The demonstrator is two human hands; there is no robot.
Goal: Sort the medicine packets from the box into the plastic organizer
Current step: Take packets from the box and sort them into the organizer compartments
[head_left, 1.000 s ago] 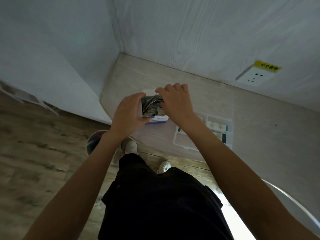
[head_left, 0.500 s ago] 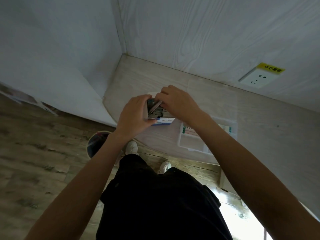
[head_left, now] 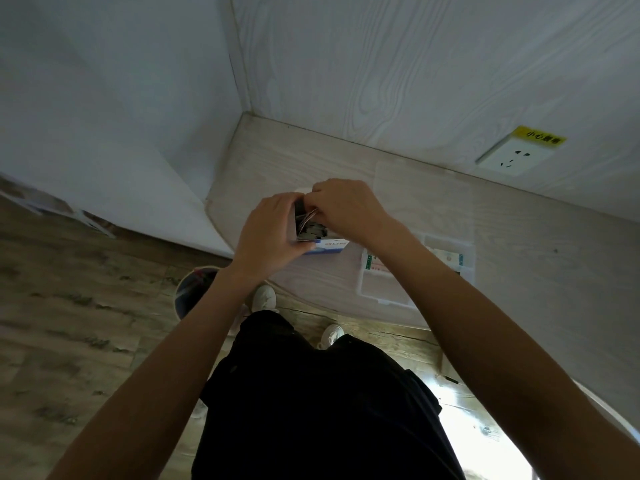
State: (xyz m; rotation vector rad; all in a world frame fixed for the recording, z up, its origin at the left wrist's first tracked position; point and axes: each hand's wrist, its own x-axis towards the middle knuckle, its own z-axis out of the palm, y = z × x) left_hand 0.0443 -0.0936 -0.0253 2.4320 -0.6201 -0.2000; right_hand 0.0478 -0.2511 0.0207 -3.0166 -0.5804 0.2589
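On the pale tabletop [head_left: 519, 244] we now hold the box [head_left: 329, 245] closer together: our left hand [head_left: 273, 233] grips its side, our right hand [head_left: 346, 209] pinches medicine packets [head_left: 311, 226] inside. Its blue label is unreadable. Our right forearm crosses the plastic organizer [head_left: 377, 285]; a yellow-stickered socket [head_left: 516, 157] sits beyond.

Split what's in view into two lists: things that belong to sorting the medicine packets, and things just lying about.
Part of the job:
box, held by the left hand
medicine packets in the box, right hand reaching in
plastic organizer on the table

Just lying about:
wall socket with its yellow label
waste bin on the floor
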